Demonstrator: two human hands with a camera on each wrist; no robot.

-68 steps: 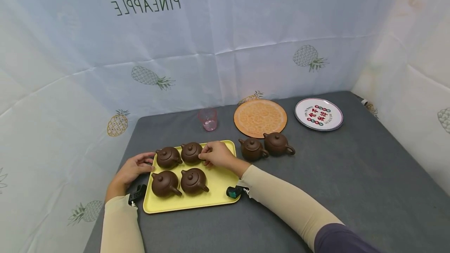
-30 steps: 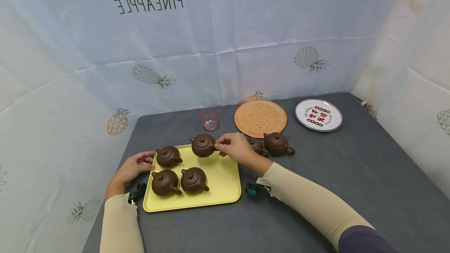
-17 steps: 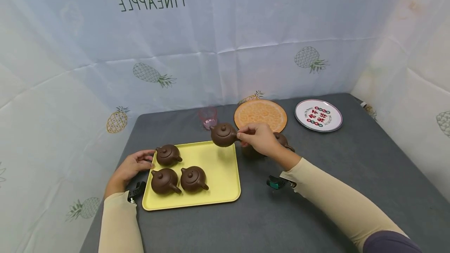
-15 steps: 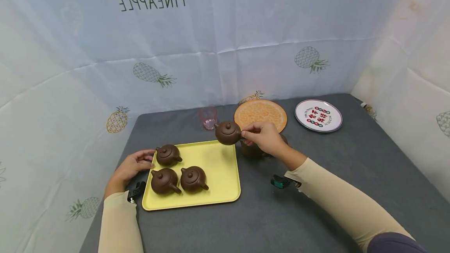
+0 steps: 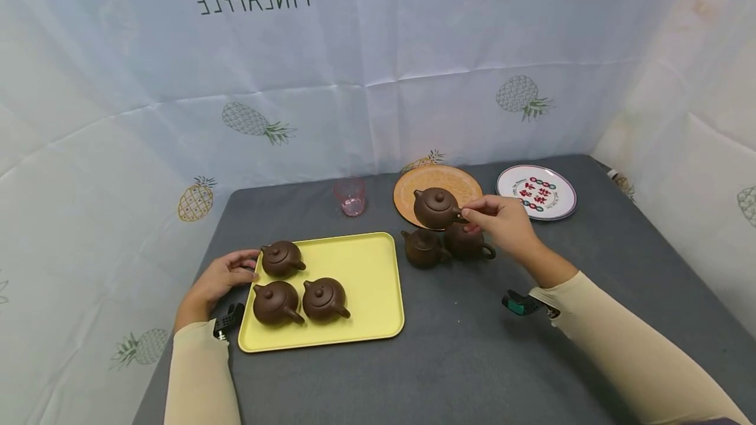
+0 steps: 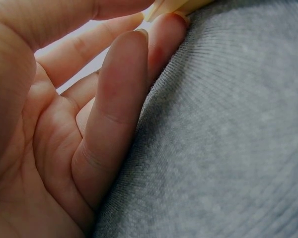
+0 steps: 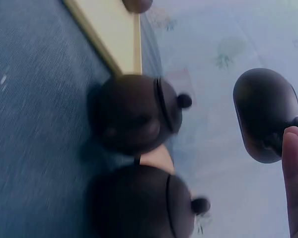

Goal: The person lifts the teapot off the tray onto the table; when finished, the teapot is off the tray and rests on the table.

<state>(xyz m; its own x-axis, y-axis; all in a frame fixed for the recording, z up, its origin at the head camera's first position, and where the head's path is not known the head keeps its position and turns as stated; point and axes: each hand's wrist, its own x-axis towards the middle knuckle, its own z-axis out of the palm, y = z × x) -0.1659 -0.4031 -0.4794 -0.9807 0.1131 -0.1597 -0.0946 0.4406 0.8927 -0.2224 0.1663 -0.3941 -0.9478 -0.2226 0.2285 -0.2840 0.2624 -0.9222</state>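
My right hand (image 5: 502, 222) pinches the handle of a small dark brown teapot (image 5: 436, 207), held level in the air over the front of the orange round mat. In the right wrist view this teapot (image 7: 263, 111) hangs at the right by its handle, above the table. Two more teapots, a left one (image 5: 422, 249) and a right one (image 5: 463, 242), stand just beneath, side by side on the table. At the left edge of the yellow tray (image 5: 372, 281), the fingertips of my left hand (image 5: 221, 281) touch the rim, fingers loosely bent. Three teapots (image 5: 281, 258) sit on the tray's left half.
A pink clear cup (image 5: 351, 198) stands behind the tray. The orange round mat (image 5: 407, 192) lies at the back, and white plates with red print (image 5: 549, 195) lie to its right. Pineapple-printed cloth (image 5: 378, 51) walls in the grey table (image 5: 461, 366).
My right hand has lifted the teapot from the tray's back row and carried it right, over the mat and the two table teapots. My left hand has stayed at the tray's edge.
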